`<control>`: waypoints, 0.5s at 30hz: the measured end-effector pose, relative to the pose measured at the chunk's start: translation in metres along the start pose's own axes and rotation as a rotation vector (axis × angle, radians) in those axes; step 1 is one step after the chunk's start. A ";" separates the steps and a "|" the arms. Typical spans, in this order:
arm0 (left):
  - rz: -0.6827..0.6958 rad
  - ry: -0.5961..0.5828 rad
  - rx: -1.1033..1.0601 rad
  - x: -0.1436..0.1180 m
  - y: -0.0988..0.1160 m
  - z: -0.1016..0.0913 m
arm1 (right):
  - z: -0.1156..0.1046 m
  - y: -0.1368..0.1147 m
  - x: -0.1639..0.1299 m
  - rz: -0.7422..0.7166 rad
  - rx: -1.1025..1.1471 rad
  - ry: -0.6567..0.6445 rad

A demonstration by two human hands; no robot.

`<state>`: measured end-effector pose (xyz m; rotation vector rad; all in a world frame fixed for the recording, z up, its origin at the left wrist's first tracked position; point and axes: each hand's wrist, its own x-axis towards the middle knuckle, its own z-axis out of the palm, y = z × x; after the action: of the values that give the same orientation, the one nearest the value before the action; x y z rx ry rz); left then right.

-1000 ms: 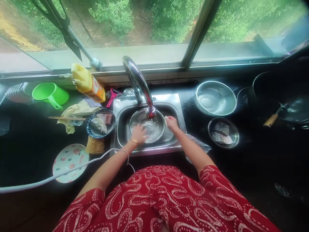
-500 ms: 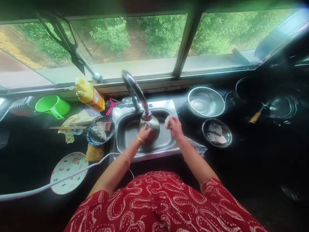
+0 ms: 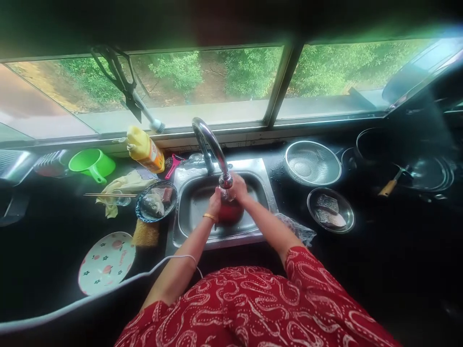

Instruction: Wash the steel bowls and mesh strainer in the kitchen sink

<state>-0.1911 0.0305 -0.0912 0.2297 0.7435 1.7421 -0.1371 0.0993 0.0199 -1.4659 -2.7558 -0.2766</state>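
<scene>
My left hand [image 3: 214,203], a yellow band at its wrist, grips the near-left side of a shiny round steel bowl [image 3: 231,215]. The bowl is tipped up inside the sink [image 3: 188,212] and mirrors the red of my shirt. My right hand [image 3: 237,187] is closed at the bowl's far edge, just behind the spout of the curved faucet [image 3: 211,140]. The white cloth it held a moment ago is hidden by the hand and spout. Whether water is running is hard to make out.
On the left are a plate of fish pieces [image 3: 154,212], a brown sponge [image 3: 145,233], a flowered plate [image 3: 104,270], a green dipper [image 3: 92,164] and a yellow bottle [image 3: 144,152]. A colander [image 3: 313,164] and a fish bowl [image 3: 349,224] stand right. A white cable [image 3: 108,291] crosses my left arm.
My right hand has moved left from the sink's right side to the bowl, beside the left hand. The bowl's surface has turned from silver to reflecting red. The whole view has shifted slightly.
</scene>
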 end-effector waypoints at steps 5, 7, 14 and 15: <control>0.097 -0.007 0.156 -0.002 0.018 -0.013 | -0.009 -0.005 0.022 -0.016 0.078 -0.239; 0.029 0.028 0.087 0.000 0.020 -0.013 | 0.011 -0.011 -0.013 -0.198 0.090 -0.096; 0.039 -0.054 0.190 0.008 0.018 -0.001 | 0.042 0.002 -0.059 -0.325 0.122 0.119; 0.057 -0.099 0.266 0.008 0.020 -0.002 | 0.034 0.011 -0.042 -0.244 0.158 0.100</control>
<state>-0.2106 0.0351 -0.0827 0.5186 0.9027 1.6699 -0.1018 0.0765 -0.0161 -1.0535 -2.7998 -0.1249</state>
